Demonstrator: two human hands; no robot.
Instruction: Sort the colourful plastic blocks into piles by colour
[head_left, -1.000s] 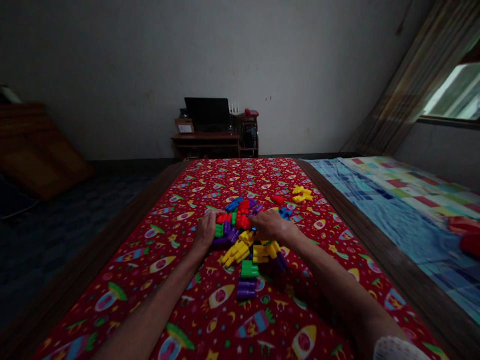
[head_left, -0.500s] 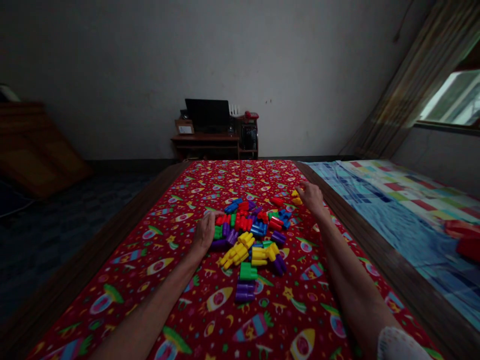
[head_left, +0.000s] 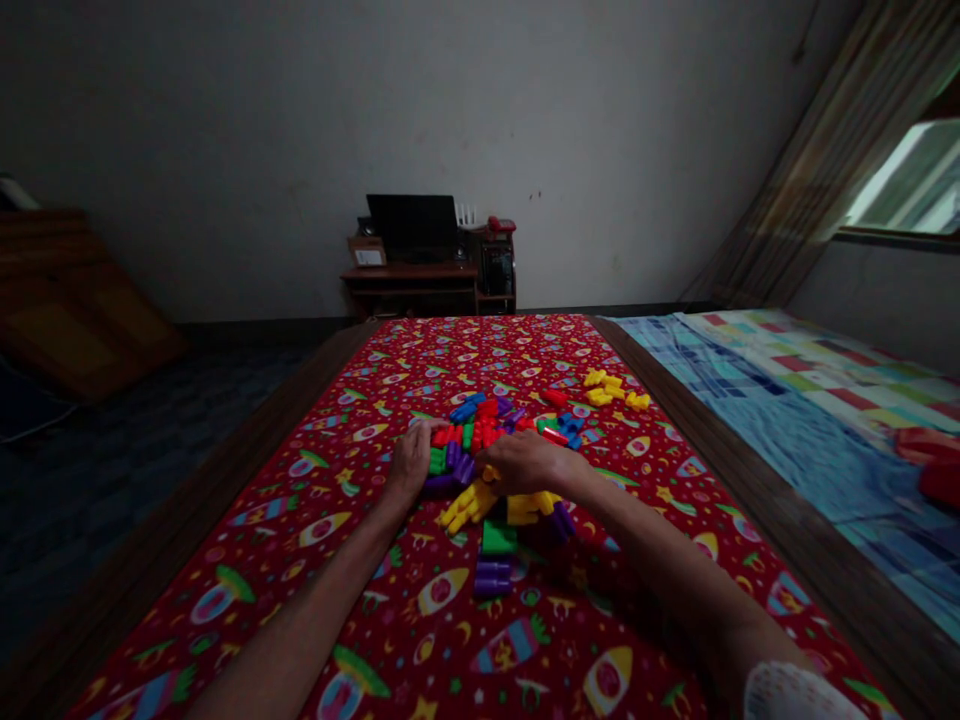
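A pile of plastic building blocks in several colours lies mid-table. My left hand (head_left: 411, 458) rests at the pile's left edge with its fingers stretched out, beside a green block (head_left: 437, 461) and a red block (head_left: 442, 437). Over the middle of the pile, my right hand (head_left: 525, 462) is closed at the fingertips on a yellow building block (head_left: 490, 473), partly covered by the fingers. More yellow blocks (head_left: 466, 508) lie just below it. Nearer to me are a green block (head_left: 499, 538) and a purple block (head_left: 493, 578). Several blocks under my right hand are hidden.
A separate group of yellow blocks (head_left: 600, 390) lies at the far right of the red patterned tablecloth (head_left: 480, 355). Close to it is a red block (head_left: 555, 398). A bed with blue and checked covers (head_left: 675, 370) adjoins the right side. A desk with a monitor (head_left: 412, 225) stands against the wall.
My right hand has moved from the far-right yellow blocks left and nearer, onto the pile. More yellow blocks now show at the far right. My left hand has stayed in place.
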